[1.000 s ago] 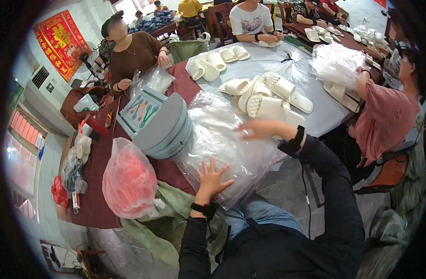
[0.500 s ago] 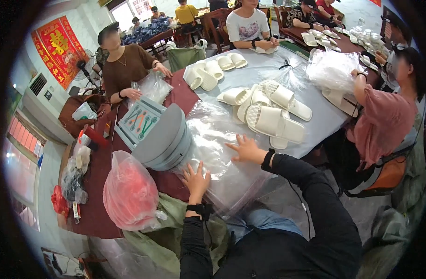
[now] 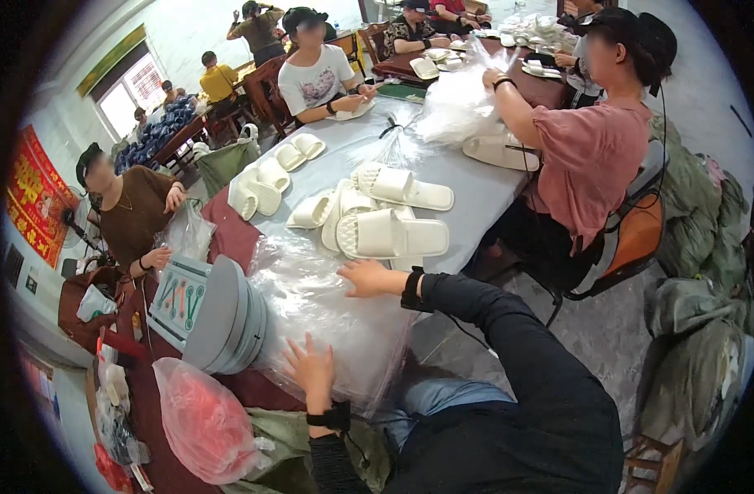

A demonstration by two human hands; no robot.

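- The clear plastic sheets [image 3: 331, 317] lie on the counter [image 3: 233, 230] in front of my lap, between the grey tub [image 3: 238, 321] on my left and the cream slippers [image 3: 393, 236] beyond my right fingers [image 3: 352, 272]
- I judge them light, limp and thin, with no stiffness to push against; the glossy surface looks slippery, so layers may slide over each other or cling together
- They seem hard to break but easy to crease or tear if pinched sharply
- The best hold, I think, is a loose edge or corner on the side nearest me, finger and thumb on both faces
- My left fingers [image 3: 309, 351] are spread over the left part of the plastic, near the tub
- My right fingers reach over its right part, just short of the nearest slipper
- Both sets are open, gripping nothing; how firmly they press, I cannot tell
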